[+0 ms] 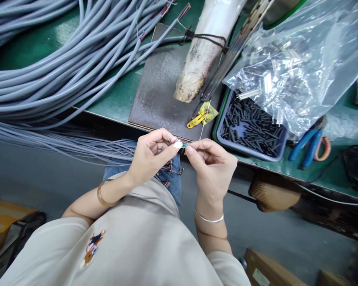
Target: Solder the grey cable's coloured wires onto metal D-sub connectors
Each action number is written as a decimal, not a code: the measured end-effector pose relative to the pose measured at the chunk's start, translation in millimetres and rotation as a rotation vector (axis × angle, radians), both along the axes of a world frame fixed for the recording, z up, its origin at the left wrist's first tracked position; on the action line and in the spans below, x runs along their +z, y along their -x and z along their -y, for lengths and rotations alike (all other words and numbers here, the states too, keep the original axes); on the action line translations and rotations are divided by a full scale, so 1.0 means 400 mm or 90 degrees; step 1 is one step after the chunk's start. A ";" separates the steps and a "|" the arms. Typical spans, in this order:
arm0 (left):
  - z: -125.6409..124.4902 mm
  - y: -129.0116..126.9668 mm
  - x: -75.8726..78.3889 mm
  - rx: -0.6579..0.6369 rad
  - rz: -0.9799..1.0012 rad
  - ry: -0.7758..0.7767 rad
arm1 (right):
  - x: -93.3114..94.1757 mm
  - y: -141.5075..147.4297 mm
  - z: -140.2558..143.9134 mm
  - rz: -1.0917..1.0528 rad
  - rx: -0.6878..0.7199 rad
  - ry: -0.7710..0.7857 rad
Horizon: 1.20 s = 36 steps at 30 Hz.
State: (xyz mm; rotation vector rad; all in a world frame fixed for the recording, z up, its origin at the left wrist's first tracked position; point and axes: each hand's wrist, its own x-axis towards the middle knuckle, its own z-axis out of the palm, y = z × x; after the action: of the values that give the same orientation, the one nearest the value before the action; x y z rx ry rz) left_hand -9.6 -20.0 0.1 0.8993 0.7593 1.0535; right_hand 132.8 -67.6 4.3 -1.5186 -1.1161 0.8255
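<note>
My left hand [152, 155] pinches a small white connector [177, 143] between thumb and fingers. Red and green wires [184, 145] show at its right side. Against these wires, the thumb and forefinger of my right hand [213, 163] are closed; the fingertips partly cover them. A thin silvery strand [203, 126] runs up from my right hand toward a yellow plastic clip [197, 119] on a dark board [158, 87]. Both hands are above my lap, at the bench's front edge. Finished-looking cable ends with metal connectors [171, 167] lie on my lap.
Grey cables [77, 75] cover the bench's left. A wrapped white cylinder [207, 47] and a metal bar [226, 59] slant over the board. Rightward are a blue tray [250, 155] of short black tubes, a clear bag [304, 59] of metal connectors and blue-handled pliers [308, 147].
</note>
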 end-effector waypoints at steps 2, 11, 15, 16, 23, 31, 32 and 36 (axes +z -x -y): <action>0.001 -0.001 -0.002 0.010 0.006 -0.019 | 0.001 0.001 0.001 0.009 -0.005 -0.012; 0.006 -0.005 0.001 0.028 -0.031 -0.042 | -0.006 -0.004 0.001 0.010 0.003 -0.013; 0.010 -0.007 -0.002 0.034 -0.030 -0.049 | -0.007 -0.001 0.006 0.080 -0.003 -0.070; 0.010 -0.007 -0.002 0.036 -0.030 -0.050 | -0.009 -0.001 0.006 0.099 -0.012 -0.092; 0.006 -0.006 0.008 0.017 -0.034 -0.038 | -0.014 -0.011 0.008 0.165 -0.021 -0.207; 0.011 -0.004 0.006 0.007 -0.035 -0.045 | -0.014 -0.017 0.009 0.157 0.007 -0.160; 0.011 -0.004 0.004 0.003 -0.039 -0.047 | -0.013 -0.017 0.009 0.151 0.011 -0.158; 0.013 -0.004 0.000 -0.005 -0.058 -0.040 | -0.008 -0.017 0.008 0.139 0.016 -0.165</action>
State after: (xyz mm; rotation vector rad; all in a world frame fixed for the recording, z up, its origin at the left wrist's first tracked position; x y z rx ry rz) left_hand -8.2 -25.1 0.3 1.0087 0.8009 1.0404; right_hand 139.7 -70.8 1.2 -1.4008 -1.3493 0.5152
